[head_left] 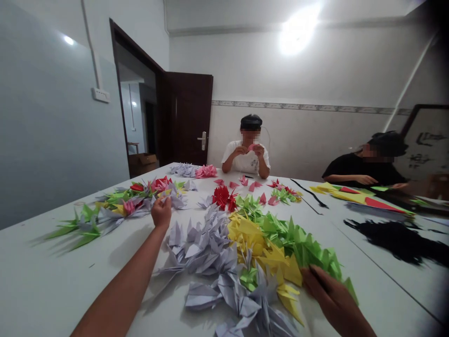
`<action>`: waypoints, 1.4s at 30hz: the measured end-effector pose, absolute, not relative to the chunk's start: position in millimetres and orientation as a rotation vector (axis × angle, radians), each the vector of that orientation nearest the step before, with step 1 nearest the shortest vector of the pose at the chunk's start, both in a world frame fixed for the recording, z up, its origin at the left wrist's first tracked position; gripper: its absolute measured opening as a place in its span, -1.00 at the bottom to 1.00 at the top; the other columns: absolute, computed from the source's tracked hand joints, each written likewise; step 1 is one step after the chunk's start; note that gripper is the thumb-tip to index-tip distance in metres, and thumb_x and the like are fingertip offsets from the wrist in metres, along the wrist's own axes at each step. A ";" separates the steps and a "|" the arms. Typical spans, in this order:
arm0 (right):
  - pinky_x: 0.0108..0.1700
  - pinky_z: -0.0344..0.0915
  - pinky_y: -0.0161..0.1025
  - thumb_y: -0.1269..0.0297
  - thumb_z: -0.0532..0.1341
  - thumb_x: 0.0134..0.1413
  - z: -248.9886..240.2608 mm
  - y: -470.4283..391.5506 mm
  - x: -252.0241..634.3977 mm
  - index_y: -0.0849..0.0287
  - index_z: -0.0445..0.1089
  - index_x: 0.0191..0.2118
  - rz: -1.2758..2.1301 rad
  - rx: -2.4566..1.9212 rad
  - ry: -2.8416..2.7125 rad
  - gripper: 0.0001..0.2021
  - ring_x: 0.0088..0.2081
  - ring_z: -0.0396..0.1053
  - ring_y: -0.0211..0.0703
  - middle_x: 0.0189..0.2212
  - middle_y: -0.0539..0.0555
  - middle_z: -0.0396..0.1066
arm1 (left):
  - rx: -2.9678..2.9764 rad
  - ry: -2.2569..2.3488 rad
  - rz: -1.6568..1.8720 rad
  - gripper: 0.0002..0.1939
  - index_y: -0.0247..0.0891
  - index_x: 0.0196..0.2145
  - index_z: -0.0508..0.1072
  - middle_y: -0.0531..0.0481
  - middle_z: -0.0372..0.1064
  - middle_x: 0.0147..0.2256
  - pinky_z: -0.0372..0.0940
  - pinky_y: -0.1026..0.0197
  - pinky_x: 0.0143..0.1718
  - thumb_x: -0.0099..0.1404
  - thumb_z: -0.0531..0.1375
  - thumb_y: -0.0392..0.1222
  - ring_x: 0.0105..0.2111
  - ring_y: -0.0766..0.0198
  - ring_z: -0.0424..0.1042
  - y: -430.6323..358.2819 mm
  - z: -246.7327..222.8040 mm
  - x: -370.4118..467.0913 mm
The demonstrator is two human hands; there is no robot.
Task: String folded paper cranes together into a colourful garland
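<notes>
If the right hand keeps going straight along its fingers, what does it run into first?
Most likely the yellow folded paper just ahead of the right hand's fingertips. They look very close or touching; this single view doesn't settle the depth.

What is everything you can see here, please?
Folded paper pieces: many; lilac, yellow, green, red, pink; on table
Tabletop: one, white, foreground
Paper sheets: several; yellow, red, green; right
Cords: many, black, right
Co-workers: two, white and black tops, across and right
Door: one, brown, back left
Box: one, brown, beyond doorway
Wall socket: one, white, left wall
Bright light: one, white, upper back
Framed panel: one, dark-edged, right
Left hand: one, bare, at left pile
Right hand: one, bare, at near pile
</notes>
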State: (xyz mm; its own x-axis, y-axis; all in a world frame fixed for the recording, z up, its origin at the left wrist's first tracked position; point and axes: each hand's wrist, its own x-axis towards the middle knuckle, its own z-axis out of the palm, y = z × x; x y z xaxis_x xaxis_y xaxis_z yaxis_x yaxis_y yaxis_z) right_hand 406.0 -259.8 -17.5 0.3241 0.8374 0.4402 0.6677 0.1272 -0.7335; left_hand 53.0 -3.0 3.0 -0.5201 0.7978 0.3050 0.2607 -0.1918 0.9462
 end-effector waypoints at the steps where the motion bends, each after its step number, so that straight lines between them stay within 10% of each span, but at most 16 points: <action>1: -0.61 0.20 -0.31 -0.36 0.07 -0.03 -3.8 -255.5 394.8 0.15 0.32 -0.61 0.247 -1.537 -1.488 -0.40 -0.64 0.22 -0.21 -0.71 -0.01 0.22 | 1.222 1.571 1.795 -0.72 -0.34 -0.06 0.38 -0.10 0.40 -0.14 0.41 0.09 -0.24 0.34 0.14 -0.11 -0.23 0.22 0.45 -9.3 13.6 64.8; 5: -0.44 0.31 -0.29 -0.15 -0.05 0.24 47.9 -245.8 339.2 0.16 0.45 -0.12 0.337 -1.330 -1.715 -0.48 -0.49 0.36 -0.17 -0.50 0.03 0.41 | 1.303 1.139 1.820 -0.73 -0.36 -0.23 0.41 -0.02 0.45 -0.33 0.44 0.18 -0.37 0.26 0.18 -0.06 -0.36 0.27 0.49 -45.0 54.0 121.7; 12: -0.14 0.36 -0.19 0.22 0.10 0.25 61.8 -256.7 288.0 0.14 0.38 0.03 0.223 -0.986 -1.877 -0.71 -0.17 0.42 -0.11 -0.16 0.12 0.45 | 1.599 0.715 1.694 -0.77 -0.31 -0.35 0.49 -0.01 0.51 -0.40 0.42 0.22 -0.33 0.02 0.32 -0.15 -0.39 0.24 0.49 -132.2 71.1 169.0; 27: -0.51 0.23 -0.30 0.08 0.10 0.19 65.8 -247.4 324.2 0.18 0.50 -0.31 0.496 -1.267 -1.635 -0.68 -0.50 0.37 -0.19 -0.49 0.06 0.47 | 2.162 0.517 1.761 -0.78 -0.24 -0.19 0.38 -0.04 0.32 -0.19 0.39 0.25 -0.17 0.20 0.17 -0.41 -0.16 0.29 0.40 -143.1 51.5 173.9; 42: -0.35 0.30 -0.22 0.20 0.10 0.16 68.2 -242.9 331.8 0.15 0.48 -0.42 0.282 -1.340 -1.671 -0.73 -0.42 0.42 -0.15 -0.47 0.06 0.48 | 2.371 0.393 1.840 -0.73 -0.24 -0.17 0.37 -0.07 0.32 -0.19 0.41 0.22 -0.17 0.18 0.19 -0.47 -0.17 0.28 0.39 -158.9 55.2 176.6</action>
